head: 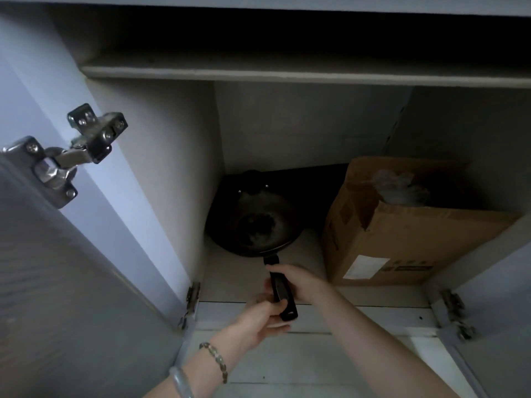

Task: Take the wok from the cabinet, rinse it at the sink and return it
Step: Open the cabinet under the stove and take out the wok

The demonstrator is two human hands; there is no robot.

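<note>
Nearest to where I stood were the person's two bare forearms, the left one wearing a beaded bracelet (215, 360) and a pale smooth bangle (181, 382). Both reached into the open lower cabinet (161, 156), its door (71, 268) swung wide on a steel hinge (71, 156).

The left hand (260, 320) was curled shut around the tail end of the long black handle (283, 291), and the right hand (298, 280) was wrapped closed around the same handle further up, nearer the bowl. So both hands held the round black metal wok (254, 225).

The wok sat on the cabinet floor in the left rear corner, against the side wall, with a dark lid or second pan seemingly tucked behind it; the gloom made that hard to tell. A brown cardboard box (396, 242) with crumpled plastic in it stood just beside the wok on the right.

I judged the wok stiff and fairly heavy, its weight well forward of the handle, so it would tend to dip at the bowl once lifted. The handle looked smooth and plastic, the sensible place to grip, and two hands suited it. The bowl's inside looked dull and blotchy, and once wet at the sink it would likely be slippery.
</note>
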